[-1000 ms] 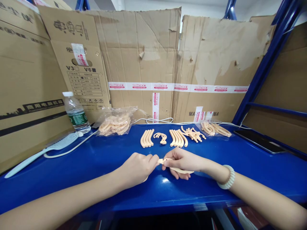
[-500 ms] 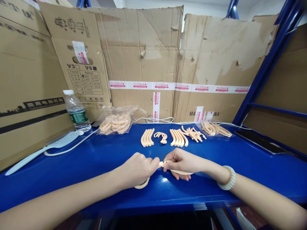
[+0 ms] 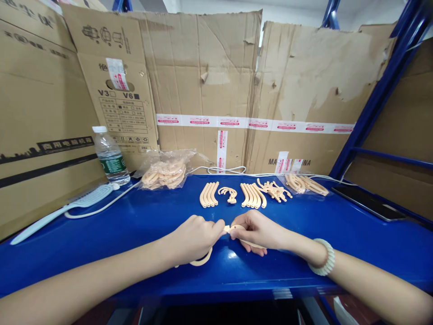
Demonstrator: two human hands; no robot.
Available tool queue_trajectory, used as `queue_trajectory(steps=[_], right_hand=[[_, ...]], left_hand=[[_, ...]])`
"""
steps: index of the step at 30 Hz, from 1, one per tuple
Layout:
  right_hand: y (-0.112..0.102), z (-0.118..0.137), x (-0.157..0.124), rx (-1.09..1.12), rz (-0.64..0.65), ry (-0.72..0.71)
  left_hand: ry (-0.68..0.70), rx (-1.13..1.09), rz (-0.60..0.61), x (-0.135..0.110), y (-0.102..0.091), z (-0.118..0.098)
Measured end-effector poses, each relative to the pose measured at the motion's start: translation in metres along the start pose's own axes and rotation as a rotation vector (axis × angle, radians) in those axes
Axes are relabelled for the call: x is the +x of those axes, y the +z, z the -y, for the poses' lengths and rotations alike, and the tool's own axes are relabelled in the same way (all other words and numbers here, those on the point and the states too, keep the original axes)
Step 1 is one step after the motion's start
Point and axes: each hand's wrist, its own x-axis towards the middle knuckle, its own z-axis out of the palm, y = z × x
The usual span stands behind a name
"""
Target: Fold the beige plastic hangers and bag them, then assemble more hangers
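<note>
My left hand (image 3: 196, 237) is closed on a curved beige plastic piece (image 3: 202, 260) whose end curls out below the fist. My right hand (image 3: 259, 230) pinches a second beige curved piece (image 3: 249, 244). The two pieces meet between my thumbs at the middle of the blue table (image 3: 118, 225). Both hands rest low over the table's front. Behind them lie rows of the same curved beige pieces (image 3: 209, 195), a small hooked cluster (image 3: 228, 193), another row (image 3: 253, 195) and a loose heap (image 3: 274, 189).
A clear bag of beige pieces (image 3: 164, 172) and a water bottle (image 3: 110, 156) stand at the back left. A white comb (image 3: 64, 207) with a white cable lies left. Another bag of pieces (image 3: 306, 183) and a dark phone (image 3: 368, 201) lie right. Cardboard sheets (image 3: 203, 90) wall the back.
The curved piece in my left hand has come into view below the fist. Both hands stayed joined at the centre; the view shifted slightly.
</note>
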Motion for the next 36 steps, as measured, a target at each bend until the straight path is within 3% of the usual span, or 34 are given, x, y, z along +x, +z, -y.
queue_trajectory(steps=[6, 11, 15, 18, 20, 22, 25, 32, 36], right_hand=[[0.007, 0.006, -0.006, -0.198, -0.107, -0.142], [-0.003, 0.012, -0.005, -0.004, -0.225, -0.184], [-0.048, 0.008, -0.006, -0.089, -0.565, -0.312], [-0.091, 0.0, -0.013, -0.272, -0.886, -0.355], [-0.115, -0.009, -0.016, -0.472, -0.946, -0.3], [-0.132, -0.018, -0.017, -0.72, -0.941, -0.205], [-0.142, -0.033, -0.011, -0.92, -0.852, -0.092], [-0.145, -0.053, -0.004, -1.005, -0.767, 0.094], [-0.136, -0.046, -0.006, -1.015, -0.788, 0.09]], left_hand=[[-0.141, -0.149, 0.036, 0.002, -0.004, 0.003], [-0.288, -0.479, -0.137, 0.006, -0.01, 0.01], [-0.503, -0.904, -0.197, 0.012, -0.014, 0.015], [-0.734, -1.454, -0.155, 0.016, -0.013, 0.02], [-0.832, -1.794, -0.191, 0.017, -0.011, 0.023], [-0.876, -1.968, -0.256, 0.018, -0.009, 0.026], [-0.901, -2.037, -0.313, 0.018, -0.008, 0.027], [-0.965, -2.101, -0.382, 0.02, -0.01, 0.023], [-0.964, -2.124, -0.433, 0.02, -0.011, 0.022]])
